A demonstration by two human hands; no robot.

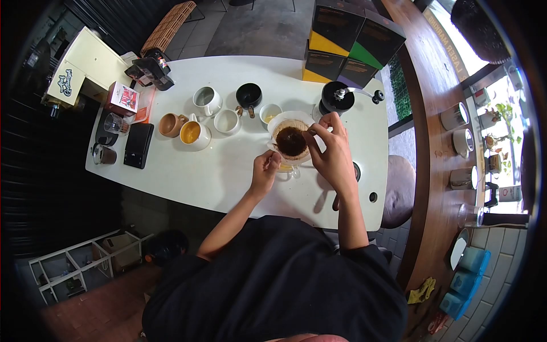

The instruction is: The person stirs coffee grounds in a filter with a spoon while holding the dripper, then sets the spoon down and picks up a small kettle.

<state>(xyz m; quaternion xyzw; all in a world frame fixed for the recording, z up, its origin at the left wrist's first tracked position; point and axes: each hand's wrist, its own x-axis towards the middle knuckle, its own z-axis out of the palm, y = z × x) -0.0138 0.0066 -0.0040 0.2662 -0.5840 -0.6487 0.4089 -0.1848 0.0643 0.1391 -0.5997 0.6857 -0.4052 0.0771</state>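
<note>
A coffee dripper with a pale paper filter (pixel 301 118) and dark wet grounds (pixel 291 141) sits on a glass server (pixel 292 171) near the table's front edge. My left hand (pixel 265 171) is closed at the dripper's lower left side, fingers curled; what it grips is too small to make out. My right hand (pixel 333 149) is at the dripper's right rim, thumb and index finger pinched together over the filter's edge. Whether it pinches the paper or something else is hidden.
A hand grinder (pixel 337 98) stands behind my right hand. Left of the dripper are several cups, including a black cup (pixel 249 96) and a yellow-lined mug (pixel 191 132). A black scale (pixel 138 146) lies farther left. Boxes (pixel 336 28) are stacked at the back right.
</note>
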